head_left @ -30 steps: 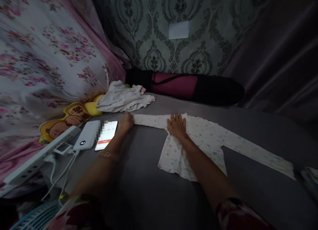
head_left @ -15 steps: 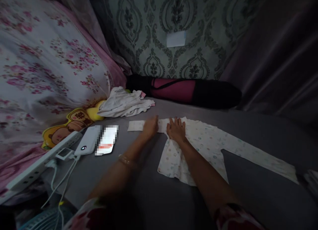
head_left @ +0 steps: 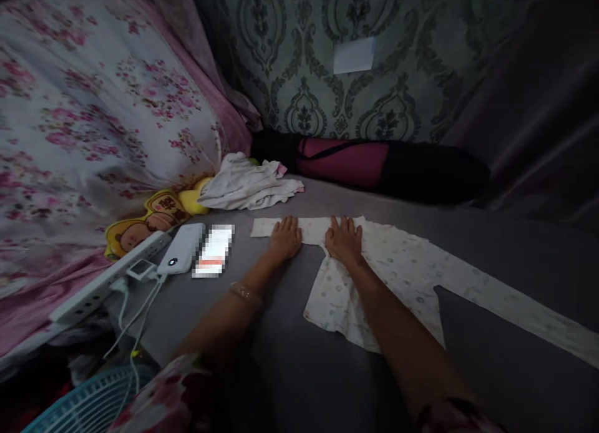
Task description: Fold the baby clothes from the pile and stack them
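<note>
A small white long-sleeved shirt (head_left: 397, 264) with a pale print lies spread on the grey sheet (head_left: 281, 321), its sleeves reaching out to both sides. My left hand (head_left: 286, 238) rests flat on the left sleeve, fingers stretched out, with a bracelet (head_left: 246, 294) at the wrist. My right hand (head_left: 344, 241) presses flat at the shoulder where that sleeve joins the body, fingers spread. Neither hand is closed round the cloth. My right forearm covers part of the shirt's front, and the far sleeve runs out at the right edge.
Crumpled white clothes (head_left: 253, 186) lie behind, beside a yellow plush (head_left: 140, 227). At left are a power strip (head_left: 110, 277), a white power bank (head_left: 182, 249) with cables and a blurred-out phone (head_left: 214, 251). A black-and-pink roll bag (head_left: 346, 163) lies along the wall. A blue fan (head_left: 88, 402) stands low left.
My left hand has gone from raised and curled above the sleeve to lying flat on it. My right hand stays at the shoulder. The view has shifted slightly.
</note>
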`<control>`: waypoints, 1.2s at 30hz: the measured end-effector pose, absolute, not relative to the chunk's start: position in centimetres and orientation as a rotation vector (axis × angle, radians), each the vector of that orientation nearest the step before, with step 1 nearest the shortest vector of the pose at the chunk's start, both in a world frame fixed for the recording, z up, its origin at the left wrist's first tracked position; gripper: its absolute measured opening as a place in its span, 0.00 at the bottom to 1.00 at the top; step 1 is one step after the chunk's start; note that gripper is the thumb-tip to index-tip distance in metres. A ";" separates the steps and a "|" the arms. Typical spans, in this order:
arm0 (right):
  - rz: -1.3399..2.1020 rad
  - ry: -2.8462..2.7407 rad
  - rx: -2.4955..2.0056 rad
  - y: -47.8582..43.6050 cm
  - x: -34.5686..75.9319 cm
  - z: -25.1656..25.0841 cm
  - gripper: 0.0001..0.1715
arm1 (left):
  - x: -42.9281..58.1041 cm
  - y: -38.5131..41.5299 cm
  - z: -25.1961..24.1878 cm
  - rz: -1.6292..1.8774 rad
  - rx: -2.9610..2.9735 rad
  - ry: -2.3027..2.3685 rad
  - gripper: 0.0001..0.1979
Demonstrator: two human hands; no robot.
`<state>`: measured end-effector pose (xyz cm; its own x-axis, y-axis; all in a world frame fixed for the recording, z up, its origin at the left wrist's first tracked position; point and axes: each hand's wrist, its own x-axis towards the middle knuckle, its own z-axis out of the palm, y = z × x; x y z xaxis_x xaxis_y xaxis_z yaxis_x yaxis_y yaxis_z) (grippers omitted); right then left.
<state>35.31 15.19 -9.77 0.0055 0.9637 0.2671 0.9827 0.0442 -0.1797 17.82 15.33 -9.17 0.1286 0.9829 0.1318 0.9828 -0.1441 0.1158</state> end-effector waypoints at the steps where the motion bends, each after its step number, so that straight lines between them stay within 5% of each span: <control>1: -0.078 -2.011 -1.972 15.2 35.3 -9.8 0.32 | 16.7 15.5 -8.9 0.249 2.341 2.084 0.28; 9: -0.014 -2.024 -1.983 15.2 35.4 -9.6 0.31 | 11.4 16.8 -9.0 0.217 2.278 2.184 0.27; 19: 0.392 -1.846 -1.838 14.9 36.6 -7.5 0.29 | 12.6 14.2 -7.2 0.771 2.379 2.283 0.19; 27: 0.409 -1.422 -1.842 7.7 47.5 -6.1 0.17 | 16.5 11.9 -7.0 0.619 2.381 2.292 0.21; 36: 0.372 -1.132 -2.380 0.9 54.2 -5.1 0.22 | 23.8 11.8 -6.5 0.342 1.793 2.138 0.20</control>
<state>54.25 0.85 -5.07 0.6218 0.7822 -0.0394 0.6530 -0.5456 -0.5252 23.84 11.76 -6.53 -0.1545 0.9834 -0.0953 0.9045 0.1796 0.3867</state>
